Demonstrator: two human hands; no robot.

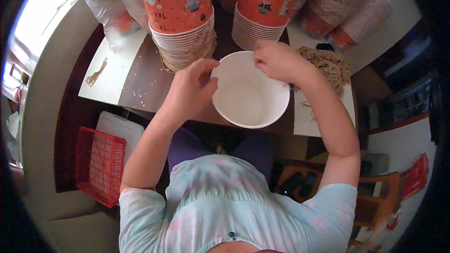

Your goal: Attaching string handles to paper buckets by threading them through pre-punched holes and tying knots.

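A round paper bucket (251, 100) with a white inside stands in front of me at the table's near edge, its mouth facing up toward me. At its left rim is my left hand (190, 86), the thumb and forefinger curled on the edge. My right hand (279, 63) is closed in a pinch over the far right rim; what lies between its fingertips is hidden. Just beyond stand two stacks of nested paper buckets, a left stack (178, 4) and a right stack (267, 2), orange and green with cartoon figures. Twine hangs around the left stack.
A heap of beige twine (328, 68) lies on the table's right side, a small twine bundle (97, 72) at left. Plastic-wrapped bucket stacks (337, 0) line the back. A red plastic basket (101, 166) sits low left; a wooden chair (382, 197) stands low right.
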